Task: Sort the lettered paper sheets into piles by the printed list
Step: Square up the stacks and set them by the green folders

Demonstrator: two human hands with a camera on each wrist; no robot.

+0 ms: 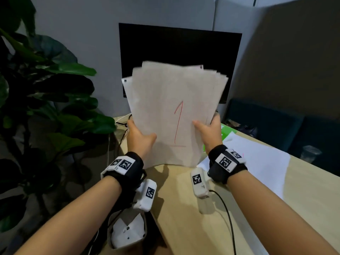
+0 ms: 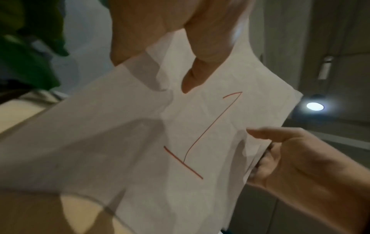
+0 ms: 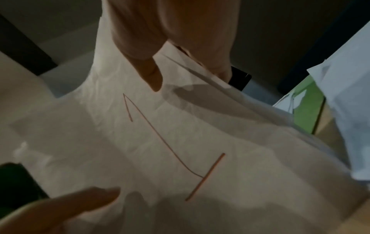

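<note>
Both the left hand (image 1: 139,138) and right hand (image 1: 208,134) grip a stack of sheets (image 1: 174,100) upright, thumbs in front, red "1" (image 1: 178,124) between them, bottom edge touching the worktop (image 1: 184,208).

stack of sheets (image 1: 173,107): upright above the desk (image 1: 184,208), in front of the monitor (image 1: 180,48)
left hand (image 1: 140,139): at the stack's lower left edge
right hand (image 1: 208,133): at its lower right edge
front sheet: marked 1, facing the person
loose sheet (image 1: 261,162): flat on the desk, right of the stack
plant (image 1: 46,100): left of the desk
</note>
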